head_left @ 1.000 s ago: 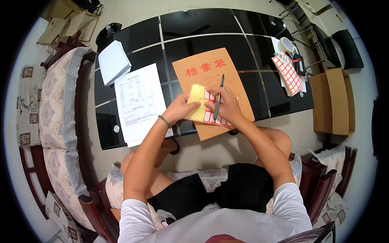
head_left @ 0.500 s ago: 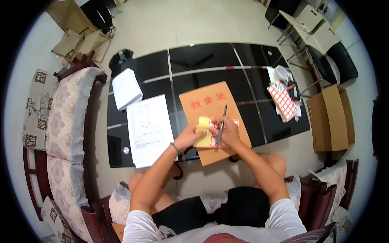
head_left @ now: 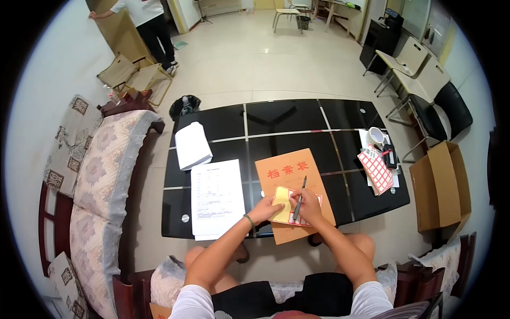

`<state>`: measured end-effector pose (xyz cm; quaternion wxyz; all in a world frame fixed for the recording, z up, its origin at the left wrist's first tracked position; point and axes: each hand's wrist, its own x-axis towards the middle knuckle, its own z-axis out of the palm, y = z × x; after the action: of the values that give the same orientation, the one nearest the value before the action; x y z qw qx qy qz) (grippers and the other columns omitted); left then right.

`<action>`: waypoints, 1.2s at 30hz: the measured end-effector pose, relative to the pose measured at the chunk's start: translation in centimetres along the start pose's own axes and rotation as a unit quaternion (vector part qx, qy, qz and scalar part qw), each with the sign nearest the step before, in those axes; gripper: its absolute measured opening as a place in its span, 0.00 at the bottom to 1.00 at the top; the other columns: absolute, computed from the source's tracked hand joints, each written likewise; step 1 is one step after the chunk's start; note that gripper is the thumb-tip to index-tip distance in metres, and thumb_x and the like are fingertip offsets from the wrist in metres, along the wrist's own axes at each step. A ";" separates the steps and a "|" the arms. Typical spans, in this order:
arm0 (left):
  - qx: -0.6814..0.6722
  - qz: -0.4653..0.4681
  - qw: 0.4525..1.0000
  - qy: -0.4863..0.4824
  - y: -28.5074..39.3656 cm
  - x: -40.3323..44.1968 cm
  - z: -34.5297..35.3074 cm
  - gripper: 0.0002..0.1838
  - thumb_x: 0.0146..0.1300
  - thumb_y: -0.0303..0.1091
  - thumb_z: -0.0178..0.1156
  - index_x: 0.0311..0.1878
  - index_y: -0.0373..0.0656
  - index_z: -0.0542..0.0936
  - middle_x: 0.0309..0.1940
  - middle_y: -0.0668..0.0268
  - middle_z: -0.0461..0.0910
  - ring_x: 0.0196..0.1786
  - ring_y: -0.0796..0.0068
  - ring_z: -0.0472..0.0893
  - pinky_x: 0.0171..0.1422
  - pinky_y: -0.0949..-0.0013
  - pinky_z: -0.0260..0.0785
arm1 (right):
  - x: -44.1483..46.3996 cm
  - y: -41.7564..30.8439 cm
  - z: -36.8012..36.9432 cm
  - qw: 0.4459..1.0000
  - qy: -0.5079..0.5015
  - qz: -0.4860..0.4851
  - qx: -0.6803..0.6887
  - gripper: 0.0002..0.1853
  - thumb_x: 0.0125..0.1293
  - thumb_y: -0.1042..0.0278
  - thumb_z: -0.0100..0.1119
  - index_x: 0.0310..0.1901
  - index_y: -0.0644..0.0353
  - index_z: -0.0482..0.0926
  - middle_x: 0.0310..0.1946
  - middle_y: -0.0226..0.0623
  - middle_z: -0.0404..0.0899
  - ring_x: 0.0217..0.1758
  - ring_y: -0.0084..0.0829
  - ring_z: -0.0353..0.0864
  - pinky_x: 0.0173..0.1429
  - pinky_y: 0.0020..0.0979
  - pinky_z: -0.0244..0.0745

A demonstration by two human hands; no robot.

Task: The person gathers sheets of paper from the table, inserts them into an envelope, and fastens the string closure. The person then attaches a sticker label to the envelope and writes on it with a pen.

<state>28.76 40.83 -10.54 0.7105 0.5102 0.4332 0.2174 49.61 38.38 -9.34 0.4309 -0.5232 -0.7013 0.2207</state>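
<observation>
An orange-brown file envelope [head_left: 272, 159] with red Chinese characters lies across the table's front edge. On it rests a red-and-white label sheet [head_left: 291, 217], whose left part is covered by yellow paper [head_left: 281, 197]. My left hand [head_left: 262, 210] grips the yellow paper at its left edge, thumb on top. In my right hand [head_left: 309, 210] is a dark grey pen [head_left: 298, 204], its tip pointing up and away from me. The right fingertips are at the border of the yellow paper; whether they pinch it is hard to tell.
Printed sheets [head_left: 217, 194] and a stack of white paper [head_left: 192, 146] lie left on the black table [head_left: 276, 119]. At right are a tape roll [head_left: 375, 136] and a red-checked label pack [head_left: 376, 171]. A cardboard box [head_left: 438, 189] stands right. Another person [head_left: 151, 32] stands far left.
My view has tilted up, so the table sits lower and more of the room shows. The yellow paper now looks folded back or raised near my right fingers. Both hands keep their hold.
</observation>
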 end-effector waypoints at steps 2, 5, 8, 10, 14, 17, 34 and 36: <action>0.000 0.001 1.000 0.003 0.4 0.2 0.0 0.16 0.74 0.33 0.59 0.59 0.34 0.80 0.48 0.64 0.86 0.49 0.78 0.84 0.54 0.69 0.77 | 0.3 0.4 0.1 0.999 0.003 -0.046 -0.024 0.10 0.60 0.71 0.73 0.40 0.59 0.80 0.33 0.40 0.82 0.39 0.43 0.84 0.46 0.39 0.78; 0.003 -0.002 1.000 0.011 0.4 0.2 -0.1 0.16 0.73 0.32 0.59 0.59 0.34 0.80 0.49 0.64 0.86 0.50 0.77 0.84 0.55 0.69 0.77 | 0.6 0.7 0.4 0.999 -0.011 -0.045 -0.025 0.10 0.59 0.73 0.73 0.40 0.60 0.80 0.34 0.41 0.83 0.41 0.45 0.84 0.47 0.41 0.77; 0.014 -0.013 1.000 0.015 0.6 0.2 0.1 0.17 0.73 0.32 0.59 0.59 0.34 0.80 0.49 0.63 0.86 0.50 0.76 0.85 0.56 0.69 0.78 | 0.6 0.5 0.4 0.998 -0.006 -0.051 -0.027 0.10 0.60 0.73 0.72 0.40 0.61 0.80 0.34 0.42 0.83 0.40 0.44 0.84 0.47 0.41 0.77; 0.011 -0.019 1.000 0.012 0.7 0.1 0.0 0.17 0.73 0.32 0.59 0.59 0.33 0.79 0.49 0.63 0.86 0.50 0.75 0.85 0.56 0.68 0.78 | 0.5 0.6 0.5 0.998 -0.003 -0.058 -0.027 0.10 0.60 0.73 0.72 0.40 0.62 0.80 0.34 0.42 0.83 0.40 0.44 0.84 0.46 0.40 0.78; 0.025 -0.008 0.999 0.028 0.8 -0.3 0.1 0.17 0.72 0.32 0.59 0.59 0.33 0.79 0.48 0.62 0.86 0.49 0.74 0.85 0.55 0.68 0.78 | 0.4 0.4 0.8 1.000 -0.020 -0.016 -0.009 0.09 0.62 0.72 0.71 0.40 0.62 0.79 0.34 0.41 0.84 0.39 0.41 0.85 0.45 0.38 0.78; 0.023 0.003 0.999 0.024 0.3 0.2 -0.1 0.17 0.72 0.32 0.59 0.60 0.33 0.79 0.48 0.62 0.86 0.49 0.74 0.85 0.55 0.68 0.78 | 0.5 0.3 0.6 1.000 -0.021 -0.006 0.007 0.09 0.63 0.73 0.70 0.40 0.62 0.78 0.33 0.41 0.84 0.38 0.41 0.86 0.44 0.36 0.79; 0.049 -0.001 0.999 0.012 -0.4 0.8 -0.4 0.18 0.72 0.32 0.58 0.62 0.34 0.78 0.51 0.62 0.85 0.51 0.75 0.84 0.57 0.68 0.76 | 0.7 0.3 0.2 0.997 -0.059 0.039 0.045 0.09 0.65 0.73 0.66 0.43 0.62 0.76 0.33 0.43 0.83 0.38 0.42 0.85 0.45 0.37 0.78; 0.019 -0.015 1.000 0.001 -0.3 0.7 -0.5 0.19 0.71 0.31 0.58 0.62 0.34 0.78 0.52 0.62 0.85 0.52 0.75 0.84 0.58 0.68 0.76 | 0.4 0.5 0.1 0.996 -0.074 0.031 0.048 0.10 0.65 0.73 0.67 0.44 0.62 0.76 0.35 0.45 0.82 0.41 0.45 0.85 0.47 0.39 0.79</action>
<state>28.62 41.48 -11.16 0.7033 0.5166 0.4459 0.1991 49.77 38.92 -9.63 0.3952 -0.5054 -0.7036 0.3054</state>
